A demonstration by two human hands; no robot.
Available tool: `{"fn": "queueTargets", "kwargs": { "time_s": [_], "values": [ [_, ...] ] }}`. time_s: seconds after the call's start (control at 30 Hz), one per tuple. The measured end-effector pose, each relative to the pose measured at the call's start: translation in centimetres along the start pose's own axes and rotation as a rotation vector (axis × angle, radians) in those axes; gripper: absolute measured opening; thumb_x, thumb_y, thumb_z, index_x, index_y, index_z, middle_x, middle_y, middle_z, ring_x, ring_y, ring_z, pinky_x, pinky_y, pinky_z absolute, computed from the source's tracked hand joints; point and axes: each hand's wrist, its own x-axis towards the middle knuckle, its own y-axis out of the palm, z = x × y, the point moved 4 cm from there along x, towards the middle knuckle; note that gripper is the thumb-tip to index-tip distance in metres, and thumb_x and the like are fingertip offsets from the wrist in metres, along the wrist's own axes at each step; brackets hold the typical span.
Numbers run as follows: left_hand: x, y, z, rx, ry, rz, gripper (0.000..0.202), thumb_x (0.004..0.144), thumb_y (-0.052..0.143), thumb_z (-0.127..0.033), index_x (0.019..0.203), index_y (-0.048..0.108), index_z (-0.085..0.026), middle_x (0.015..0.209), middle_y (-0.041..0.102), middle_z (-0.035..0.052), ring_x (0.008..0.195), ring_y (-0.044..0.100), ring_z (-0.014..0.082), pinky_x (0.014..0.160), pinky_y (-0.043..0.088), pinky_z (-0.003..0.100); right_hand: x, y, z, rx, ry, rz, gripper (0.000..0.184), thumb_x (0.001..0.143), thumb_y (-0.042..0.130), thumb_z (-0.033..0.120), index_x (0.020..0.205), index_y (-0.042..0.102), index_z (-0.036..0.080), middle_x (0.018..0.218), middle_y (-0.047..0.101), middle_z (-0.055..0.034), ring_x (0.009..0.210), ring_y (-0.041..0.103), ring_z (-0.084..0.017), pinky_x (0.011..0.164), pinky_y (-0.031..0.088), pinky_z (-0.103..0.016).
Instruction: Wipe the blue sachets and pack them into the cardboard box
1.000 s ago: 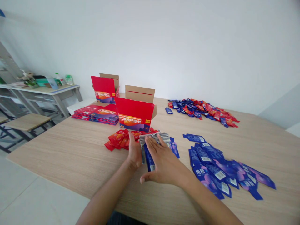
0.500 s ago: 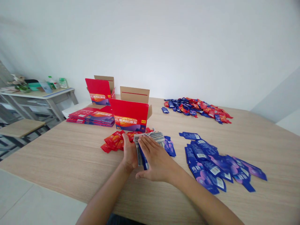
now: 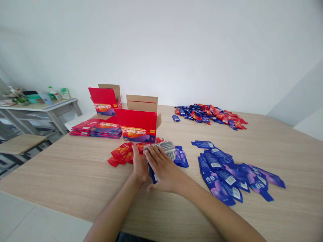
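A grey-striped cloth pouch (image 3: 168,148) with a pale cord at its top is pressed between my two hands over the table. My left hand (image 3: 140,166) holds it from the left, thumb up, its other fingers hidden. Across its front lies my right hand (image 3: 164,169), fingers together and pressing. Dark blue sachets (image 3: 154,177) show at the pouch's near edge between my palms; how many is hidden. Red sachets (image 3: 122,153) lie just beyond my left hand, and a few blue sachets (image 3: 181,156) lie right of the pouch.
Behind my hands stands an open red carton (image 3: 137,124), with another open carton (image 3: 104,101) farther back. Flattened cartons (image 3: 98,127) are stacked at left. Blue sachets (image 3: 222,174) spread at right; a mixed red and blue pile (image 3: 209,114) lies near the wall. A stool (image 3: 22,143) stands left.
My right hand's fingers have slid slightly left over the pouch, and its cloth now looks more bunched on the right. The view has shifted a little.
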Motion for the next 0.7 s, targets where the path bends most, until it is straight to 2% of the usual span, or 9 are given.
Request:
{"fn": "queueTargets", "kwargs": {
  "time_s": [0.13, 0.2, 0.3, 0.4, 0.5, 0.63, 0.7],
  "values": [
    [0.2, 0.6, 2.0, 0.034, -0.061, 0.122, 0.107, 0.083, 0.014, -0.091, 0.153, 0.045, -0.017, 0.149, 0.057, 0.0149, 0.148, 0.040, 0.0332, 0.125, 0.022, 0.050, 0.1, -0.8, -2.6, -0.007, 0.062, -0.090, 0.142, 0.060, 0.077, 0.082, 0.160, 0.018, 0.001, 0.165, 0.020, -0.0313, 0.156, 0.014, -0.040, 0.126, 0.014, -0.059],
    [0.2, 0.8, 2.3, 0.058, -0.080, 0.162, 0.105, 0.084, 0.012, -0.090, 0.154, 0.044, -0.017, 0.149, 0.057, 0.0142, 0.147, 0.042, 0.0336, 0.124, 0.023, 0.051, 0.1, -0.9, -3.5, -0.002, 0.094, -0.144, 0.142, 0.060, 0.073, 0.086, 0.161, 0.018, 0.002, 0.164, 0.024, -0.0307, 0.155, 0.019, -0.041, 0.125, 0.017, -0.060],
    [0.1, 0.8, 2.3, 0.099, -0.126, 0.198, 0.102, 0.087, 0.009, -0.087, 0.153, 0.045, -0.017, 0.145, 0.060, 0.0142, 0.143, 0.047, 0.0343, 0.122, 0.027, 0.051, 0.1, -0.8, -4.4, 0.013, 0.141, -0.211, 0.137, 0.059, 0.072, 0.088, 0.160, 0.025, 0.009, 0.163, 0.029, -0.0293, 0.151, 0.028, -0.043, 0.121, 0.027, -0.060],
    [-0.1, 0.7, 2.0, 0.138, -0.171, 0.201, 0.103, 0.086, 0.005, -0.087, 0.150, 0.049, -0.019, 0.140, 0.064, 0.0140, 0.138, 0.053, 0.0352, 0.119, 0.032, 0.052, -0.1, -0.6, -4.8, 0.029, 0.170, -0.278, 0.121, 0.060, 0.073, 0.087, 0.154, 0.041, 0.018, 0.161, 0.033, -0.0256, 0.147, 0.035, -0.044, 0.117, 0.034, -0.060],
    [-0.4, 0.8, 1.8, 0.174, -0.190, 0.203, 0.101, 0.086, 0.010, -0.088, 0.145, 0.055, -0.019, 0.136, 0.067, 0.0141, 0.135, 0.055, 0.0363, 0.117, 0.034, 0.052, -0.3, -0.3, -5.2, 0.070, 0.203, -0.349, 0.103, 0.064, 0.071, 0.086, 0.140, 0.056, 0.018, 0.160, 0.036, -0.0247, 0.145, 0.038, -0.044, 0.115, 0.037, -0.060],
    [-0.5, 1.3, 2.3, 0.223, -0.251, 0.307, 0.098, 0.082, 0.033, -0.091, 0.143, 0.057, -0.018, 0.136, 0.066, 0.0146, 0.137, 0.052, 0.0376, 0.119, 0.030, 0.050, -0.7, 0.0, -6.2, 0.221, 0.263, -0.402, 0.082, 0.080, 0.061, 0.082, 0.129, 0.058, 0.016, 0.157, 0.037, -0.0259, 0.147, 0.034, -0.041, 0.116, 0.034, -0.059],
    [-0.7, 1.5, 2.7, 0.252, -0.295, 0.375, 0.099, 0.076, 0.047, -0.091, 0.143, 0.057, -0.019, 0.138, 0.065, 0.0143, 0.139, 0.051, 0.0379, 0.120, 0.028, 0.049, -0.9, 0.1, -7.1, 0.417, 0.314, -0.458, 0.072, 0.083, 0.061, 0.077, 0.123, 0.059, 0.016, 0.152, 0.043, -0.0245, 0.147, 0.034, -0.039, 0.117, 0.033, -0.057]
  ]
}}
